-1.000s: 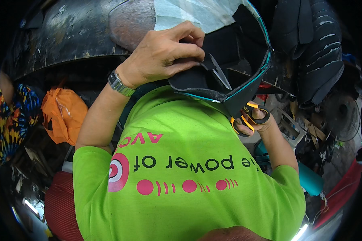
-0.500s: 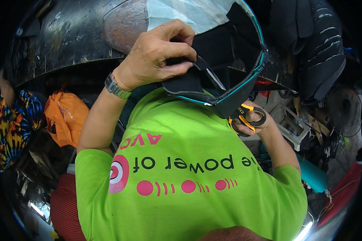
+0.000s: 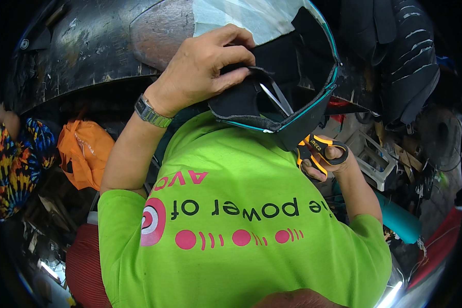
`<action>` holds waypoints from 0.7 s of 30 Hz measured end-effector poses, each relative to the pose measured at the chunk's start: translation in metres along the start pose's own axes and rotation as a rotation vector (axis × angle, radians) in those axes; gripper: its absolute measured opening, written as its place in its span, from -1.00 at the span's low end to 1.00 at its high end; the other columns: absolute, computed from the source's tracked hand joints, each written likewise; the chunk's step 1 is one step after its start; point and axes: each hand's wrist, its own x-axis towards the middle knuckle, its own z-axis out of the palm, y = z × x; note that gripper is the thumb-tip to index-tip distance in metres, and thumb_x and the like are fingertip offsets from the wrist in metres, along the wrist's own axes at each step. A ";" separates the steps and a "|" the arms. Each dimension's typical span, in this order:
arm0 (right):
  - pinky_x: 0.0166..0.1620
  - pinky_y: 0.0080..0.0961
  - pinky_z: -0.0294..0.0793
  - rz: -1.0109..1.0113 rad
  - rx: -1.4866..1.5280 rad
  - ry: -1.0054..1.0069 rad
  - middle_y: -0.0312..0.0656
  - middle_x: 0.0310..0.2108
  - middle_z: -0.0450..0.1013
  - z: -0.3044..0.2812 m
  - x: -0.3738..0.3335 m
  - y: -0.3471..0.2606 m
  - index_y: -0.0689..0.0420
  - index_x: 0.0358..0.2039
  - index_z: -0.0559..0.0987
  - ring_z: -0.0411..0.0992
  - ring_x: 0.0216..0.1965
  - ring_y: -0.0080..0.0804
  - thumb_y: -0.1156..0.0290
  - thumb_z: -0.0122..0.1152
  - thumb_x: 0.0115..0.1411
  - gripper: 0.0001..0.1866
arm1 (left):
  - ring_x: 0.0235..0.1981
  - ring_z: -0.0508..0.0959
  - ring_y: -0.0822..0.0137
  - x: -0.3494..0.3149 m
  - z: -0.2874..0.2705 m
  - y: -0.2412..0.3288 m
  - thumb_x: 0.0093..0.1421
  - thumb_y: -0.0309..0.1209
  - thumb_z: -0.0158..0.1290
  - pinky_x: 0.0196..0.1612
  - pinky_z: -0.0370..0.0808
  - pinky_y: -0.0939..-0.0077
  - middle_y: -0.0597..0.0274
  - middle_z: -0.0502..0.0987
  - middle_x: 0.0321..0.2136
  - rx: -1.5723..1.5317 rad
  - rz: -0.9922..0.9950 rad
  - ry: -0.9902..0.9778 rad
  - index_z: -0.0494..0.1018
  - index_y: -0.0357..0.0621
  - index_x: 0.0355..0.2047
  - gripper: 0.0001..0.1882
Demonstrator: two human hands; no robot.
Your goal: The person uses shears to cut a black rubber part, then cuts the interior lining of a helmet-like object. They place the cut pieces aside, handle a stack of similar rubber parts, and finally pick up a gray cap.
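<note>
Carefully now, left hand pinching the teal-edged black piece at the near edge of the worktop, right hand gripping scissors whose parted blades might nick it if that pinch slips.

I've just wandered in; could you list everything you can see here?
Table: 1, black, upper left
Pale sheet: 1, whitish, top
Fabric piece: 1, black with teal edging, top centre
Scissors: 1 pair, orange-and-black handles, right of centre
Cut pieces: several, black, upper right
Bag: 1, orange, left
Another person's clothing: uncounted, multicoloured, far left
Ribbed item: 1, red, lower left
Roll: 1, teal, lower right
Shirt: 1, lime green, centre
Watch: 1, silvery, left wrist
Left hand: 1, bare, pinching fabric
Right hand: 1, bare, holding scissors
</note>
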 end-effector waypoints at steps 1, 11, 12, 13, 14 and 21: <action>-0.63 -0.67 0.33 0.007 -0.014 0.003 -0.06 -0.61 0.45 -0.001 0.001 0.000 0.35 0.12 0.30 0.41 -0.72 -0.44 -0.06 0.35 0.16 -0.20 | -0.18 0.61 0.19 -0.001 0.000 0.000 0.00 -0.55 0.29 -0.14 0.56 0.46 0.21 0.55 -0.14 -0.002 -0.009 -0.001 0.54 -0.18 -0.30 -0.77; -0.64 -0.60 0.36 -0.064 -0.091 0.026 -0.06 -0.62 0.43 -0.012 0.014 0.000 0.36 0.10 0.32 0.43 -0.71 -0.41 -0.12 0.34 0.15 -0.17 | -0.27 0.64 0.21 -0.002 0.005 -0.004 0.05 -0.51 0.26 -0.22 0.59 0.48 0.25 0.60 -0.20 0.011 0.041 0.096 0.55 -0.15 -0.33 -0.84; -0.64 -0.61 0.36 -0.064 -0.072 0.029 -0.06 -0.61 0.43 -0.014 0.014 0.000 0.36 0.11 0.33 0.43 -0.71 -0.41 -0.13 0.34 0.15 -0.17 | -0.27 0.64 0.21 -0.003 0.005 -0.004 0.05 -0.50 0.27 -0.21 0.59 0.49 0.26 0.60 -0.20 -0.006 0.034 0.101 0.56 -0.15 -0.33 -0.84; -0.64 -0.61 0.36 -0.061 -0.067 0.019 -0.05 -0.60 0.43 -0.015 0.014 0.001 0.35 0.12 0.33 0.42 -0.71 -0.40 -0.13 0.34 0.15 -0.17 | -0.26 0.65 0.22 -0.004 0.004 -0.004 0.05 -0.49 0.27 -0.20 0.59 0.49 0.26 0.60 -0.19 -0.023 0.025 0.105 0.57 -0.15 -0.33 -0.84; -0.65 -0.61 0.36 -0.059 -0.061 0.010 -0.04 -0.59 0.43 -0.016 0.014 0.002 0.33 0.13 0.33 0.42 -0.71 -0.40 -0.13 0.34 0.15 -0.17 | -0.26 0.65 0.23 -0.004 0.003 -0.005 0.05 -0.48 0.28 -0.20 0.59 0.50 0.27 0.60 -0.19 -0.043 0.020 0.105 0.58 -0.14 -0.33 -0.84; -0.69 -0.59 0.36 -0.043 -0.039 0.005 -0.05 -0.60 0.43 -0.015 0.017 -0.002 0.40 -0.07 0.42 0.41 -0.73 -0.41 -0.12 0.36 0.13 -0.25 | -0.23 0.64 0.28 -0.005 0.001 -0.009 0.02 -0.48 0.32 -0.16 0.59 0.51 0.29 0.58 -0.18 -0.105 0.009 0.098 0.61 -0.13 -0.35 -0.83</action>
